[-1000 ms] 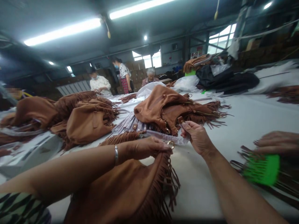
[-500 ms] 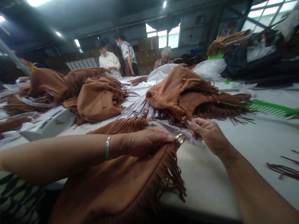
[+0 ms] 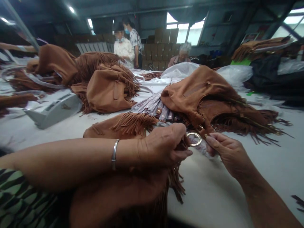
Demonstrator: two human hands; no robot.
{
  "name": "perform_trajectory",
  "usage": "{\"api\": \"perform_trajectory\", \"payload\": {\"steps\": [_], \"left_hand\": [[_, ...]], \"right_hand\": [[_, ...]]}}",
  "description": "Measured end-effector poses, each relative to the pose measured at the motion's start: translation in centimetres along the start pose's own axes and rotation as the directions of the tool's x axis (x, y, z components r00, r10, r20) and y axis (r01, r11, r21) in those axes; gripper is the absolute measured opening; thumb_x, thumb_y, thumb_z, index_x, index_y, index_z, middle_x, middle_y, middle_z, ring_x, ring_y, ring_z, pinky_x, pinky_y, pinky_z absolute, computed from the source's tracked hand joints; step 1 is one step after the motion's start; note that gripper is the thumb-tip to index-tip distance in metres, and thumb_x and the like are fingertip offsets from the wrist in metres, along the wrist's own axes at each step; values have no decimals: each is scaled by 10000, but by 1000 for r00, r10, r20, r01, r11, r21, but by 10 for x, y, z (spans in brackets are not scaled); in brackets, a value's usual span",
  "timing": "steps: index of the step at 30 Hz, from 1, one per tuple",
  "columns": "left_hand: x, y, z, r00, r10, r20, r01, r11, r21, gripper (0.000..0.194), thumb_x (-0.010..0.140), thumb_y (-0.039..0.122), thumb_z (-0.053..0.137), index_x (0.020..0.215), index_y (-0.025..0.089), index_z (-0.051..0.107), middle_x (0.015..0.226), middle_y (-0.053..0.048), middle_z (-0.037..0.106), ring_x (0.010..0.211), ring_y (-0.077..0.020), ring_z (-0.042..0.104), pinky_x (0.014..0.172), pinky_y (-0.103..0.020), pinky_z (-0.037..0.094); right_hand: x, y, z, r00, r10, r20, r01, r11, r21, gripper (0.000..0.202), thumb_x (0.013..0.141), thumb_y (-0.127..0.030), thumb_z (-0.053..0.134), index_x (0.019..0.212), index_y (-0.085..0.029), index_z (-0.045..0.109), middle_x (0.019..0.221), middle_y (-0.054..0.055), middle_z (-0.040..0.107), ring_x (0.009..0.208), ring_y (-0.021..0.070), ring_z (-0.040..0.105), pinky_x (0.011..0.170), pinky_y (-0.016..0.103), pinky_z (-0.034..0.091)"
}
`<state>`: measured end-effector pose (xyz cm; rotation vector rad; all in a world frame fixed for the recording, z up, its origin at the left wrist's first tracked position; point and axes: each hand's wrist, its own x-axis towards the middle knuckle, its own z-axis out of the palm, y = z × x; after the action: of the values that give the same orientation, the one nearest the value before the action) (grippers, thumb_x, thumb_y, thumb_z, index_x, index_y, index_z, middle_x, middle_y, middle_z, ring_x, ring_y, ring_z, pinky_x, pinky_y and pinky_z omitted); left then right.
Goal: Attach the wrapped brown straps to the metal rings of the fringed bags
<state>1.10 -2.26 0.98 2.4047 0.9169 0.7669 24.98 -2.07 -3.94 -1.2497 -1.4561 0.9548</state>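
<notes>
My left hand (image 3: 163, 147) is closed on the end of a brown suede fringed bag (image 3: 118, 199), which hangs in front of me at the table's edge. A gold ring (image 3: 196, 145) sticks out from its fingers toward the right. My right hand (image 3: 229, 153) is pinched on a small gold clip (image 3: 205, 136), close to the right side of the ring. A brown strap end lies just beyond those fingertips; I cannot tell whether the clip is fixed to it. The bag's fringe hangs below my left hand.
Another brown bag (image 3: 190, 82) lies behind my right hand, beside lavender-wrapped straps (image 3: 147, 104). More fringed bags (image 3: 104, 91) are piled on the left, near a grey-white device (image 3: 55, 110). Several people (image 3: 124, 50) are at the far side, before stacked cartons.
My left hand has turned, closing round the bag's end, and the gold ring now sits nearer my right fingers. The view has swung left, and the green comb is out of sight.
</notes>
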Motion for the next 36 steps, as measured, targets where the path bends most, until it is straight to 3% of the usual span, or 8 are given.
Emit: {"api": "perform_trajectory", "payload": {"steps": [8, 13, 18, 22, 25, 28, 32, 36], "left_hand": [[1, -29, 1, 944, 323, -62, -293, 913, 284, 187, 839, 310, 581, 929, 165, 506, 914, -26, 577, 726, -120, 555, 590, -223, 438], [5, -43, 14, 924, 372, -94, -307, 864, 398, 177, 887, 336, 488, 894, 161, 508, 842, -37, 567, 710, -148, 539, 554, -244, 431], [10, -52, 20, 915, 382, -128, -317, 878, 359, 152, 898, 293, 457, 855, 156, 508, 816, -36, 571, 697, -142, 525, 560, -252, 429], [12, -56, 22, 924, 358, -135, -300, 897, 324, 148, 888, 302, 470, 850, 161, 495, 805, -27, 558, 685, -138, 519, 546, -250, 419], [12, -57, 24, 931, 354, -87, -310, 896, 318, 151, 888, 319, 463, 882, 168, 475, 840, -27, 550, 710, -140, 523, 551, -249, 422], [12, -55, 25, 944, 329, -19, -305, 892, 334, 146, 890, 323, 455, 911, 178, 455, 867, -24, 539, 724, -143, 521, 559, -252, 421], [12, -54, 24, 941, 337, 18, -318, 868, 381, 136, 859, 302, 486, 906, 181, 446, 851, -18, 528, 720, -150, 506, 533, -253, 387], [11, -57, 24, 921, 386, 43, -376, 858, 349, 130, 855, 275, 489, 944, 184, 459, 878, -14, 535, 736, -135, 503, 564, -244, 390]], "right_hand": [[3, -4, 10, 996, 58, 65, -68, 987, 149, 287, 809, -431, 661, 659, -189, 624, 517, -12, 511, 500, 113, 434, 484, 247, 315], [17, -21, 16, 994, 99, 49, -109, 959, 263, 275, 762, -451, 708, 682, -197, 639, 493, -33, 462, 461, 95, 396, 478, 244, 299], [31, -32, 24, 995, 68, 78, -79, 986, 148, 300, 761, -451, 710, 633, -190, 635, 471, -20, 476, 438, 92, 382, 441, 248, 238], [34, -23, 28, 973, 206, 105, -225, 946, 231, 293, 750, -460, 712, 673, -185, 644, 476, -31, 456, 404, 70, 325, 406, 229, 180], [30, -17, 33, 933, 290, 213, -343, 895, 286, 333, 758, -478, 692, 633, -179, 613, 469, -37, 423, 411, 75, 324, 402, 220, 234], [23, -18, 36, 888, 344, 306, -433, 848, 305, 415, 654, -569, 736, 618, -175, 611, 435, -49, 380, 410, 91, 373, 397, 224, 300], [16, -24, 39, 867, 429, 252, -488, 833, 261, 329, 520, -376, 850, 646, -171, 625, 540, -2, 554, 435, 103, 476, 393, 217, 358], [14, -27, 43, 872, 428, 237, -488, 802, 344, 270, 501, -306, 832, 604, -162, 627, 514, -15, 526, 384, 75, 438, 355, 196, 345]]}}
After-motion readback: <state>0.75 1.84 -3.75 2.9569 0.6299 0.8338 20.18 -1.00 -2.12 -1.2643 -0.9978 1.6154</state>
